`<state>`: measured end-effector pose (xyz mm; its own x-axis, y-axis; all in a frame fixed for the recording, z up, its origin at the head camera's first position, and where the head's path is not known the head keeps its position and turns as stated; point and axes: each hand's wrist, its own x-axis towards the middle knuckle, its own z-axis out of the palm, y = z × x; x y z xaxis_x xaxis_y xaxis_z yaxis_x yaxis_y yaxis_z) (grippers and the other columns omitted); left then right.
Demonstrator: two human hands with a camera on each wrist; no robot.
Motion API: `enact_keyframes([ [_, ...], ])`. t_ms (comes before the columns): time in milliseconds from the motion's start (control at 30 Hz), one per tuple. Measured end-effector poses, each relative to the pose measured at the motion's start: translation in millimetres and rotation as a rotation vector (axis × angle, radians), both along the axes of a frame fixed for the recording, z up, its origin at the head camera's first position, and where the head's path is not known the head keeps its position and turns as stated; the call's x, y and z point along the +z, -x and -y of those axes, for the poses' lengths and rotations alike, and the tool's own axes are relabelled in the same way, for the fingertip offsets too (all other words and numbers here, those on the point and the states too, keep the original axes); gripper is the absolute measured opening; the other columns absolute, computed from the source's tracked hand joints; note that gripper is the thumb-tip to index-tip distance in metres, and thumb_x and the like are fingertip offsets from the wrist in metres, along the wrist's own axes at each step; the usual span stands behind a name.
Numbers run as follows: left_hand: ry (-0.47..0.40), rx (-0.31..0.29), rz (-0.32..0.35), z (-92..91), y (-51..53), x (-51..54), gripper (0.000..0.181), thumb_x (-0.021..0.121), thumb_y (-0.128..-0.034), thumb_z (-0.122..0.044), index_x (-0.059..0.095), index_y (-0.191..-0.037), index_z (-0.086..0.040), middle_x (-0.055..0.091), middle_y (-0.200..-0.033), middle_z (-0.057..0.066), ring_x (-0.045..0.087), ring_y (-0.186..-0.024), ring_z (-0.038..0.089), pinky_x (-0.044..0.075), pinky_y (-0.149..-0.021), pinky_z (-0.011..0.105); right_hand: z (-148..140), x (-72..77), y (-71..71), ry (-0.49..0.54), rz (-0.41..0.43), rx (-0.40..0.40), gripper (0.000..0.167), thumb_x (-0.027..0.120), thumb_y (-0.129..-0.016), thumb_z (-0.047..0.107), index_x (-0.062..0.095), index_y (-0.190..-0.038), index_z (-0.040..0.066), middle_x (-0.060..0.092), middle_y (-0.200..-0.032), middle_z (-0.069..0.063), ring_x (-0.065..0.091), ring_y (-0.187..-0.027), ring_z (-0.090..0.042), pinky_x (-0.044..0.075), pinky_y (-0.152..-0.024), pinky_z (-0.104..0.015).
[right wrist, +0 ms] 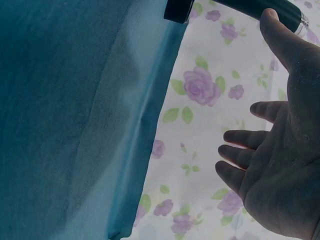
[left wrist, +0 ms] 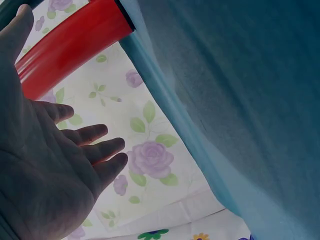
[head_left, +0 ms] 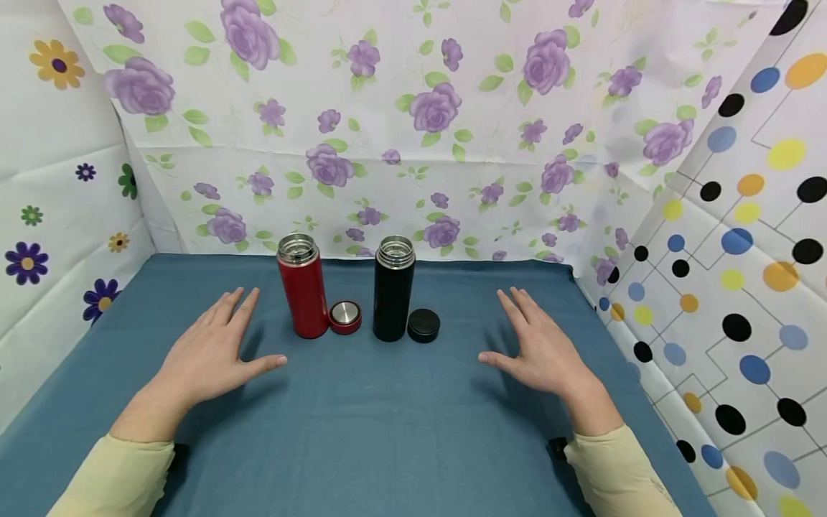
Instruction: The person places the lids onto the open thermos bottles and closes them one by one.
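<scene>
A red thermos bottle (head_left: pixel 304 294) stands upright and uncapped, its steel mouth showing. Against its right foot lies a red lid (head_left: pixel 345 317) with a silvery face up. Right of that, a black thermos bottle (head_left: pixel 393 291) is upright and uncapped too, with a black lid (head_left: pixel 423 326) beside its base. My left hand (head_left: pixel 213 352) hovers left of the red bottle, fingers extended, thumb apart, holding nothing. On the other side, my right hand (head_left: pixel 539 348) is held likewise, well right of the black lid. Both palms look bare in the wrist views.
A blue-grey cloth (head_left: pixel 388 438) covers the table. Behind its far edge hangs a curtain (head_left: pixel 478 143) with purple roses. Patterned sheets close off both sides: flowers on the left sheet (head_left: pixel 58 172), coloured dots on the right sheet (head_left: pixel 743 287).
</scene>
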<state>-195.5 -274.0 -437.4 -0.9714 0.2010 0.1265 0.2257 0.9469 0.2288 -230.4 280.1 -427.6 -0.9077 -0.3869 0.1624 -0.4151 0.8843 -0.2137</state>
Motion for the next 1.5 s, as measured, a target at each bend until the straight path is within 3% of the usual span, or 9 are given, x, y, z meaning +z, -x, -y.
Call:
enact_keyframes([
  [300,0.012,-0.004,-0.010,1.7,1.1,1.2,0.139,0.068,-0.0858,-0.092,0.015,-0.177,-0.003,0.022,-0.176,0.038,0.025,-0.158,0.060,0.027,-0.124,0.080,1.9,3.2,-1.5,0.014,-0.013,0.017,0.121,0.078,-0.092,0.076,0.016,-0.180,0.021,0.016,-0.185,-0.018,0.019,-0.169,-0.044,0.033,-0.125,-0.074],
  [867,0.001,-0.021,-0.031,1.1,2.8,4.6,0.136,0.068,-0.0884,-0.090,0.015,-0.177,-0.001,0.024,-0.175,0.037,0.027,-0.159,0.059,0.029,-0.125,0.077,26.1,-5.0,-7.9,0.031,-0.042,0.117,0.116,0.080,-0.094,0.070,0.022,-0.179,0.015,0.022,-0.184,-0.015,0.025,-0.167,-0.041,0.038,-0.125,-0.069],
  [1500,-0.141,-0.017,0.011,-8.1,7.2,6.0,0.120,0.066,-0.0997,-0.077,0.013,-0.177,-0.001,0.025,-0.177,0.033,0.031,-0.159,0.056,0.038,-0.119,0.078,54.6,-9.5,-10.4,0.022,-0.051,0.223,0.110,0.077,-0.096,0.072,0.026,-0.178,0.020,0.035,-0.179,-0.014,0.042,-0.159,-0.040,0.046,-0.120,-0.067],
])
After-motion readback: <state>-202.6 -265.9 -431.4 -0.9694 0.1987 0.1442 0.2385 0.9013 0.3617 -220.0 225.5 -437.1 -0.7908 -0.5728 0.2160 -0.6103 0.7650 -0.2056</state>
